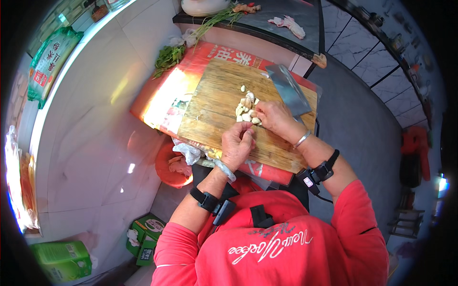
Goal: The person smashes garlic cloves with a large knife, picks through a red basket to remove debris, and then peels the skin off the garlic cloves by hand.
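A heap of garlic cloves (245, 105), some pale and bare, lies on a wooden cutting board (214, 93). At the heap's right edge, my right hand (277, 117) has its fingertips bent down against the cloves. My left hand (238, 141) is just in front of the heap, fingers curled and thumb pressed near the index finger. Whether either hand pinches a clove is hidden by the fingers. Beyond my right wrist, a cleaver (289, 89) rests flat on the board's right side, its handle end partly covered by my forearm.
Under the board is a red printed sheet (164, 96). Leafy greens (170, 59) lie at its far left corner. A red bin (168, 164) with waste stands below left. The dark counter (264, 25) ahead carries spring onions (218, 21), ginger (247, 8) and a crumpled whitish item (289, 25).
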Motion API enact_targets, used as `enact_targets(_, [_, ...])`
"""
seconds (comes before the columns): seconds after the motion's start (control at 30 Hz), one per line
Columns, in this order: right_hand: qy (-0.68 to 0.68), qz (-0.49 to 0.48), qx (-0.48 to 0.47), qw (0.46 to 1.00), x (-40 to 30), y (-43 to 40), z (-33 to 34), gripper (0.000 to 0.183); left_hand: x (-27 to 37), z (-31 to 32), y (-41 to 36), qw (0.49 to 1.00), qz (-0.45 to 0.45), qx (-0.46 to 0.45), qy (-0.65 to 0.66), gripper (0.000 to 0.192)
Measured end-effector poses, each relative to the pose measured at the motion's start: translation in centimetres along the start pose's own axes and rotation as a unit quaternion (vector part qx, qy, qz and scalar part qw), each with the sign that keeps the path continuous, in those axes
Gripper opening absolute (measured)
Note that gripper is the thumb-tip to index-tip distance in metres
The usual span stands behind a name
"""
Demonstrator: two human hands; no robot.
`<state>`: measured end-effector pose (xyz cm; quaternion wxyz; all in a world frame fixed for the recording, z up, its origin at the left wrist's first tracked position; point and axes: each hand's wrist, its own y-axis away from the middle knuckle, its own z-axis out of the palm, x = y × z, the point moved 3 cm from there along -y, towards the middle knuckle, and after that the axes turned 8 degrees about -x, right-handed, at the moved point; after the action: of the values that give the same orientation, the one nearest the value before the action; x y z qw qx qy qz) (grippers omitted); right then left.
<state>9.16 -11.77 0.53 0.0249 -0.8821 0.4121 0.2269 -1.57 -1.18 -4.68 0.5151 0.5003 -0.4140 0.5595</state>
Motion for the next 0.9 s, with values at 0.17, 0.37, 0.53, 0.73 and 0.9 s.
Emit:
enact_targets(0.17, [-0.064, -0.102, 0.107, 0.987, 0.3, 1.2, 0.1, 0.008, 0.6, 0.0, -0.2, 1.000, -0.019, -0.006, 0.003, 0.024])
enact_targets(0.37, [-0.020, -0.210, 0.151, 0.966, -1.9, 3.7, -0.9, 0.013, 1.2, -0.5, -0.8, 0.984, -0.068, 0.012, 0.162, 0.028])
enact_targets(0.53, [-0.141, -0.161, 0.134, 0.968, -1.6, 4.8, -1.2, 0.021, 1.4, 0.3, -0.7, 0.966, -0.051, -0.059, 0.248, 0.022])
enact_targets(0.73, [-0.254, -0.086, 0.098, 0.958, -0.6, 5.7, -1.6, 0.025, 2.0, 0.6, -0.8, 0.967, -0.035, -0.038, 0.250, 0.019])
enact_targets(0.9, [-0.370, -0.087, 0.124, 0.917, 0.3, 5.7, -0.9, 0.017, 2.2, 1.0, -0.8, 0.969, -0.035, -0.057, 0.238, 0.019])
